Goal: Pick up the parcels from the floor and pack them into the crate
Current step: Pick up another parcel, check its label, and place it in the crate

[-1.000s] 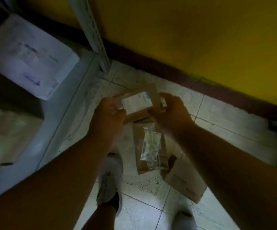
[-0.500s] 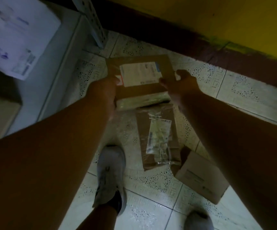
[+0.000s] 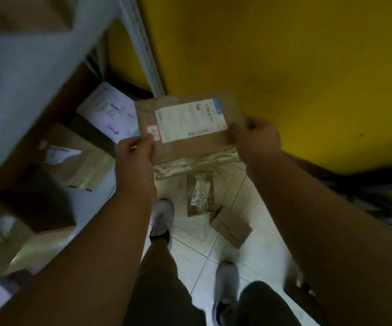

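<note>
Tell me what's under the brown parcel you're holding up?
Below the held parcel, gripped by left hand and right hand, a long brown packet and a small brown box lie on the tiled floor. The parcel's underside is hidden.

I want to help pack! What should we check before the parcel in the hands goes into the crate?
1. Left hand grips the parcel: ok.
2. Right hand grips its other side: ok.
3. Parcel off the floor: ok.
4. Label faces up: ok.
5. Where the crate is and whether it has room: cannot tell.
6. All parcels picked up: not ok, a bagged parcel and a small box lie by the feet.
</note>
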